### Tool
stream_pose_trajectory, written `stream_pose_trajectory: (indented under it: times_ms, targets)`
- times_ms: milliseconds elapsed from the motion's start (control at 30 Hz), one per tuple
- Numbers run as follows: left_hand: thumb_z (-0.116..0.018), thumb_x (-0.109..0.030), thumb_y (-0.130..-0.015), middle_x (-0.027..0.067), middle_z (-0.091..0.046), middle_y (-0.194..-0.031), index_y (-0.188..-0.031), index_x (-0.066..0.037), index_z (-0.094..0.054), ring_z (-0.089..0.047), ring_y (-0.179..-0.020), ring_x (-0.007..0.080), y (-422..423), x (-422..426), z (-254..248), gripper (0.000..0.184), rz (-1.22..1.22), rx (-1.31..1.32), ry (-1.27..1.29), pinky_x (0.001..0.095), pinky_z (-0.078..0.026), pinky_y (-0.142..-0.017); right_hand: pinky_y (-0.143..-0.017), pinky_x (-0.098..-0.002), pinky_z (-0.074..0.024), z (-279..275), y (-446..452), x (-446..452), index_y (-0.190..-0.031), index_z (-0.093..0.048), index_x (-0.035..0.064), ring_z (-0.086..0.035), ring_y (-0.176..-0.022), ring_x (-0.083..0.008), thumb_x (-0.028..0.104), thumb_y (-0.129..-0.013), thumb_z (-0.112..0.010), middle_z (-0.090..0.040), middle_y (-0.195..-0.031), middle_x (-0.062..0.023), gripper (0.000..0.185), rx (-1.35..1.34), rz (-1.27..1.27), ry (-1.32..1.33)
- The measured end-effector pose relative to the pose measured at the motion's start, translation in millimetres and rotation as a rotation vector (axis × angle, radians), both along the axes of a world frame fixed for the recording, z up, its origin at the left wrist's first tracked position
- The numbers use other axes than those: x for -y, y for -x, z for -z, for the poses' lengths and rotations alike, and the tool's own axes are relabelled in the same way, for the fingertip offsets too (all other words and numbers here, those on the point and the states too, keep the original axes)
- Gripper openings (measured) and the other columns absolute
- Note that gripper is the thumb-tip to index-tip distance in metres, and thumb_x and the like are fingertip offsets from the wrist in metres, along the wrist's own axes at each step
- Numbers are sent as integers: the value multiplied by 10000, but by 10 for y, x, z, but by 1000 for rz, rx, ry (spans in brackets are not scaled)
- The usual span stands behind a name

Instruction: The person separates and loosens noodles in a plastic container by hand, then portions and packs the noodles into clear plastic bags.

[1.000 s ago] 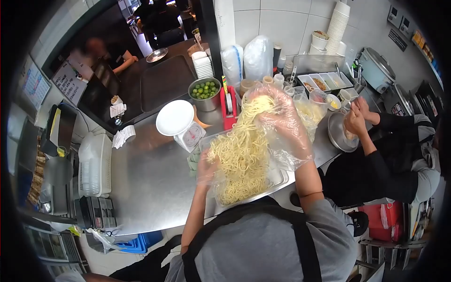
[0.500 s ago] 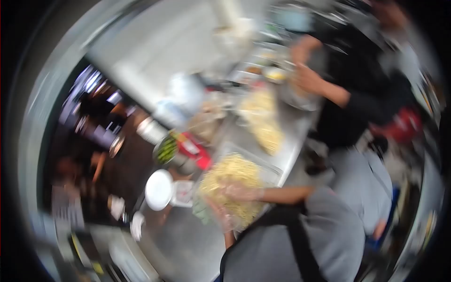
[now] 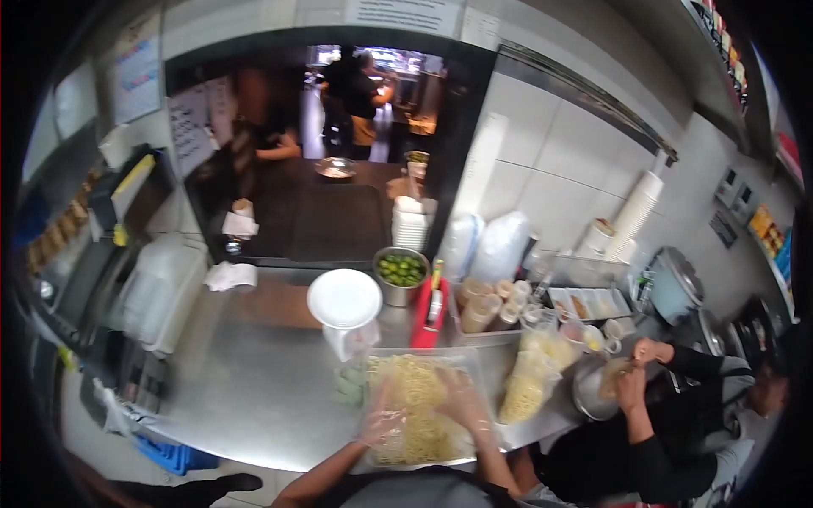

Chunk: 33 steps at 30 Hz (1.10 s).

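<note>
A clear rectangular tray [image 3: 474, 360] full of pale yellow noodles [image 3: 419, 402] sits at the counter's front edge. My left hand [image 3: 385, 419], in a clear plastic glove, is at the left side of the noodles, somewhat blurred. On the right side my right hand [image 3: 461, 402], also gloved, rests at the noodles with its fingers spread. Whether the left fingers grip any noodles is not visible. Just left of the tray lies a green cloth [image 3: 349, 385]. Behind it stands a scale with a white round plate [image 3: 345, 298].
A metal pot of green citrus [image 3: 400, 271], a red dispenser [image 3: 429, 313] and a caddy of bottles [image 3: 491, 334] stand behind the tray. Bagged noodles [image 3: 527, 389] lie to the right, near a co-worker's hands [image 3: 635, 377] over a metal bowl [image 3: 593, 394].
The noodles raised by my right hand a second ago now lie in the tray. Both hands are lower, at its two sides. The view has swung and tilted up, showing more wall.
</note>
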<state>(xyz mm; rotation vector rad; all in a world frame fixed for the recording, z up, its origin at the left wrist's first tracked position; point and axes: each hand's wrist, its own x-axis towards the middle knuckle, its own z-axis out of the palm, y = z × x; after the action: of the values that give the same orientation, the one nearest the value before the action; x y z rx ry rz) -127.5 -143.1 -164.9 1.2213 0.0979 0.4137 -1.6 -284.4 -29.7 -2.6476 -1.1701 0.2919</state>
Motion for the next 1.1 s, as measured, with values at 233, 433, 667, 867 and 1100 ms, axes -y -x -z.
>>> stream_pose_trajectory:
  times_ms: [233, 433, 667, 867, 1100]
  targets:
    - [-661, -368, -814, 183, -292, -1437, -1427, -14, -188, -323, -1307, 302, -89, -99, 30, 852, -219, -216, -725, 383, -248, -1076, -867, -443, -467, 929, -67, -595, -1257, -494, 195, -551, -1056, -370, 230, -638, -715, -545, -1183, -192, 659, 360, 39, -1]
    - [-635, -281, -850, 146, -360, -1383, -1398, -36, -278, -390, -1254, 265, 119, -166, -25, 698, 3, -205, 11, 357, -396, -972, -848, -394, -480, 856, -322, -337, -1105, -610, 188, -585, -1012, -312, 165, -605, -711, -627, -1037, -132, 511, -134, -109, -353]
    - [-590, -332, -859, 172, -341, -1373, -1407, -86, -283, -424, -1212, 311, 17, -81, -239, 674, -324, -195, -778, 474, -369, -976, -939, -530, -396, -26, 83, -386, -1339, -433, 272, -380, -1245, -400, 285, -656, -729, -324, -1429, -145, 744, 50, -138, 282]
    - [-519, -493, -844, 260, -374, -1315, -1320, -78, -419, -385, -1188, 444, -194, -150, -36, 639, -268, -272, -1260, 549, -293, -1003, -998, -620, -263, 1340, 2, -384, -1400, -327, 315, -285, -1308, -419, 516, -731, -609, -248, -1463, -197, 753, 670, -116, 297]
    - [-440, -386, -899, 168, -441, -1282, -1301, -314, -435, -403, -1172, 370, -20, -107, 605, 408, -118, -412, -1520, 494, -323, -992, -970, -446, -399, 202, 55, -163, -1431, -270, 191, -454, -1210, -339, 392, -530, -798, -559, -1190, -226, 1063, 340, -115, 57]
